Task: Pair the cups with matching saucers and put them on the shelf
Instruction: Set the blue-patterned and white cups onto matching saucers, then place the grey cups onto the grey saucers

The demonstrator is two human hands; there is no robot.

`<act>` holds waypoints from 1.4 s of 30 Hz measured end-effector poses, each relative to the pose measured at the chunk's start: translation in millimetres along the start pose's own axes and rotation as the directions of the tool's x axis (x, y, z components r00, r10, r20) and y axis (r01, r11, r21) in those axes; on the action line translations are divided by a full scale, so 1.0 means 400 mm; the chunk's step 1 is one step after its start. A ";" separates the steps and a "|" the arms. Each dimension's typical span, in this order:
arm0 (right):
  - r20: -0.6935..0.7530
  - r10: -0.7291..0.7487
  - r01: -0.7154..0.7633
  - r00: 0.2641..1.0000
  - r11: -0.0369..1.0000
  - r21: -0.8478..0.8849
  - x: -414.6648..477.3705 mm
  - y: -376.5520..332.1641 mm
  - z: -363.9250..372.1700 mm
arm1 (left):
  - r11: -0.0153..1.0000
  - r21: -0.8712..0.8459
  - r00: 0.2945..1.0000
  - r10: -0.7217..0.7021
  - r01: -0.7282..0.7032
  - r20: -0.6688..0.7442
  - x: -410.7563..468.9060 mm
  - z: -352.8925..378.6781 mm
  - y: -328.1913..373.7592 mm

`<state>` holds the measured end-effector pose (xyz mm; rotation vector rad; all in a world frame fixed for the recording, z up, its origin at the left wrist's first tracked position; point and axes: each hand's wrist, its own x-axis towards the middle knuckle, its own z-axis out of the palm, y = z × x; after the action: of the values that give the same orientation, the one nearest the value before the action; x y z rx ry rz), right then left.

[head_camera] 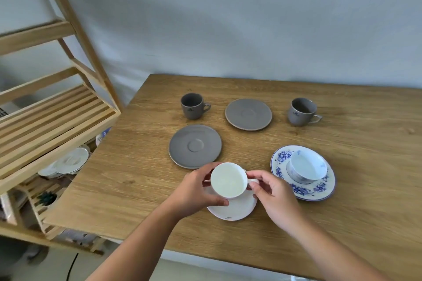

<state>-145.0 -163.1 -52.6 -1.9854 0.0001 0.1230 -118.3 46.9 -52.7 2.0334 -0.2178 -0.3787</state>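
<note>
A white cup (228, 180) sits over a white saucer (237, 209) near the table's front. My left hand (196, 191) wraps the cup's left side. My right hand (271, 191) pinches its handle on the right. To the right, a blue-and-white cup (306, 169) rests on a blue floral saucer (303, 189). Behind stand two grey cups (193, 106) (300, 112) and two grey saucers (195, 146) (248, 114), each apart. The wooden shelf (52, 121) is at the left.
The wooden table (137, 178) runs from the shelf to the right edge. White saucers and a cup (70, 162) lie on a lower shelf level, with a blue floral piece (102, 136) behind. A wall backs the table.
</note>
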 end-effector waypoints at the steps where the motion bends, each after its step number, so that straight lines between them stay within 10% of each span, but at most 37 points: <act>1: 0.007 0.001 -0.001 1.000 1.000 0.000 0.000 0.001 0.000 | 1.000 0.004 1.000 -0.002 0.002 0.006 0.000 -0.002 0.000; 8: -0.036 -0.093 0.092 0.995 0.996 -0.006 0.030 -0.035 -0.037 | 1.000 -0.008 1.000 -0.017 0.017 -0.011 0.010 -0.068 0.001; 17: 0.077 -0.161 0.175 0.984 0.957 -0.233 0.333 -0.190 0.023 | 0.992 0.015 0.901 -0.107 0.124 -0.420 0.216 -0.277 0.027; 26: 0.020 0.038 -0.031 0.999 0.960 -0.278 0.613 -0.167 0.142 | 0.973 -0.064 0.944 -0.231 0.223 -0.235 0.406 -0.358 -0.042; 42: -0.064 -0.128 0.128 0.990 0.992 -0.011 0.534 -0.195 0.146 | 0.982 -0.181 0.958 0.007 -0.061 -0.285 0.340 -0.360 -0.027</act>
<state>66.8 -66.0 -23.4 -1.9897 -0.0861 -0.0247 60.0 128.5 -22.6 1.8677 -0.0376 -0.0789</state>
